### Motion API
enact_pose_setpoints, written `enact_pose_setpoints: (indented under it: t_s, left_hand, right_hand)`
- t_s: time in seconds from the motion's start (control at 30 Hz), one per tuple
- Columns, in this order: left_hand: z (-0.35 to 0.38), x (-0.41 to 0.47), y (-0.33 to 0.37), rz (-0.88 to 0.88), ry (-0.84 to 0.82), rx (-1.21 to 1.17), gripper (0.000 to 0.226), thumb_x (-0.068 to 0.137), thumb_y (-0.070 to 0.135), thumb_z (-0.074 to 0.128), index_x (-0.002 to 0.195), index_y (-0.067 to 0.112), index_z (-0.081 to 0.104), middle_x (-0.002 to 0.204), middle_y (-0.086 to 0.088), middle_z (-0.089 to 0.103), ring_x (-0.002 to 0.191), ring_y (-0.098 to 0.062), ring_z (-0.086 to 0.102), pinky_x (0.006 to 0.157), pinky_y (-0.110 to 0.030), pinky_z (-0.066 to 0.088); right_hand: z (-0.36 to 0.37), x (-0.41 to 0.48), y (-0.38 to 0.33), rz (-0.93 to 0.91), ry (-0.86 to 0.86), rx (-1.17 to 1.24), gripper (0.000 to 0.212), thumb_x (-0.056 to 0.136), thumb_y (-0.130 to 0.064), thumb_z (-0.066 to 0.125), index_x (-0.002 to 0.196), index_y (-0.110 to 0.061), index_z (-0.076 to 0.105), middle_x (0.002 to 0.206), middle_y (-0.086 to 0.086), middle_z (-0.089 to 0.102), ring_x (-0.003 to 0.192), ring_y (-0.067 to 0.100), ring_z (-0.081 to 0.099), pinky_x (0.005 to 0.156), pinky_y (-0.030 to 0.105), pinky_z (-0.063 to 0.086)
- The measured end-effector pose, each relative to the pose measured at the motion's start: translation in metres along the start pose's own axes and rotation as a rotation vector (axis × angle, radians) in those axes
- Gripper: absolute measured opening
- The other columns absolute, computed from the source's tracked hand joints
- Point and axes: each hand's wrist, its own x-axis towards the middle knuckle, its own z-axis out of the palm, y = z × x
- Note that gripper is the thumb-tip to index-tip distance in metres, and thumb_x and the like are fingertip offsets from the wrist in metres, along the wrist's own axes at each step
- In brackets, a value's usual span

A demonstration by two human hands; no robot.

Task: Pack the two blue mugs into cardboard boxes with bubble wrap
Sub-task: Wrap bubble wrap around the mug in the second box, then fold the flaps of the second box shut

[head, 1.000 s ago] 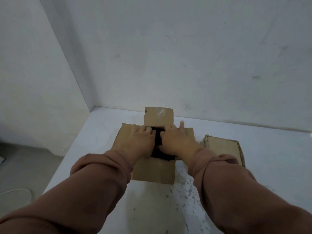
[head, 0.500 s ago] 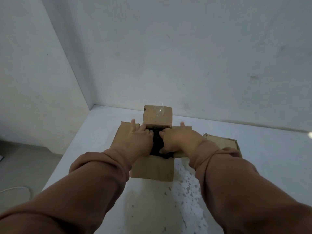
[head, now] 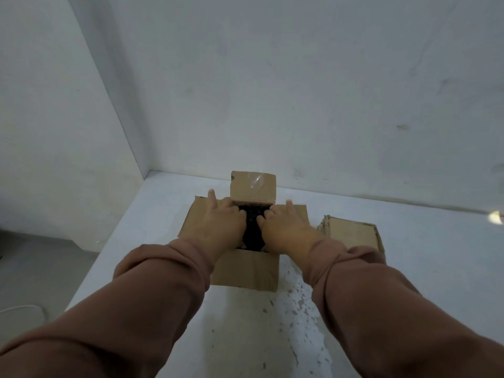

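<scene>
An open cardboard box [head: 245, 271] sits on the white table, its side and near flaps spread flat and its far flap [head: 252, 190] standing up. Inside it lies a dark bubble-wrapped bundle [head: 252, 230]; no blue mug shows. My left hand [head: 221, 223] and my right hand [head: 286, 227] reach into the opening from either side. Their fingers curl onto the bundle and their thumbs rest out on the side flaps. A second cardboard box [head: 351, 234] stands closed just to the right, partly behind my right sleeve.
The table [head: 245, 323] is pushed into a corner of grey walls, with its left edge dropping to the floor. A white cable [head: 24, 308] lies on the floor at the lower left. The tabletop near me is speckled and worn.
The far flap has tipped up from lying back to standing upright. Both hands have pushed a little deeper onto the bundle, with the thumbs spread out over the side flaps.
</scene>
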Motion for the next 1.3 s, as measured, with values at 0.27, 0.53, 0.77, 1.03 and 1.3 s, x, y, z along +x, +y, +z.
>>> enact_pose_setpoints:
  t_s: [0.27,0.53,0.77,1.03,1.3]
  left_hand:
    - [-0.003,0.005,-0.023,0.001,-0.262,-0.115,0.056,0.078,0.056,0.054,0.127,0.029,0.046,0.135,0.008,0.046,0.137,-0.024,0.02,0.103,-0.07,0.001]
    - [0.015,0.0,-0.008,-0.041,0.042,0.101,0.046,0.082,0.027,0.051,0.127,0.019,0.048,0.135,-0.002,0.048,0.139,-0.034,0.021,0.104,-0.071,0.001]
    - [0.028,-0.011,-0.022,-0.128,0.051,-0.469,0.059,0.077,0.026,0.057,0.133,0.037,0.043,0.142,0.007,0.038,0.138,-0.019,0.02,0.11,-0.055,0.008]
    - [0.037,-0.058,-0.033,-0.866,0.191,-1.565,0.088,0.079,0.032,0.068,0.149,0.019,0.017,0.146,-0.015,0.037,0.122,-0.034,0.047,0.096,-0.045,0.043]
    - [0.001,-0.069,-0.015,-0.599,0.513,-1.372,0.029,0.082,0.019,0.056,0.11,0.02,0.066,0.087,0.01,0.066,0.082,-0.015,0.062,0.072,-0.034,0.052]
  right_hand:
    - [-0.014,-0.006,0.01,-0.013,-0.169,0.11,0.085,0.087,-0.058,0.047,0.149,-0.016,0.009,0.156,0.009,0.016,0.145,0.028,0.007,0.111,0.063,0.003]
    - [-0.006,-0.009,-0.01,0.08,-0.069,0.045,0.073,0.093,-0.035,0.047,0.147,-0.002,0.01,0.153,0.016,0.018,0.144,0.033,0.005,0.114,0.056,0.006]
    - [0.013,-0.016,-0.005,0.082,0.12,0.401,0.06,0.087,-0.026,0.056,0.14,-0.007,0.035,0.152,0.012,0.024,0.143,0.029,0.014,0.114,0.045,0.018]
    - [0.017,-0.052,0.013,0.578,0.259,1.117,0.062,0.088,-0.011,0.052,0.144,-0.004,0.027,0.152,0.014,0.022,0.137,0.027,0.027,0.106,0.03,0.029]
    - [0.011,-0.07,0.018,0.628,0.377,1.404,0.061,0.085,-0.004,0.05,0.143,-0.008,0.032,0.137,0.013,0.048,0.118,0.028,0.051,0.091,0.031,0.045]
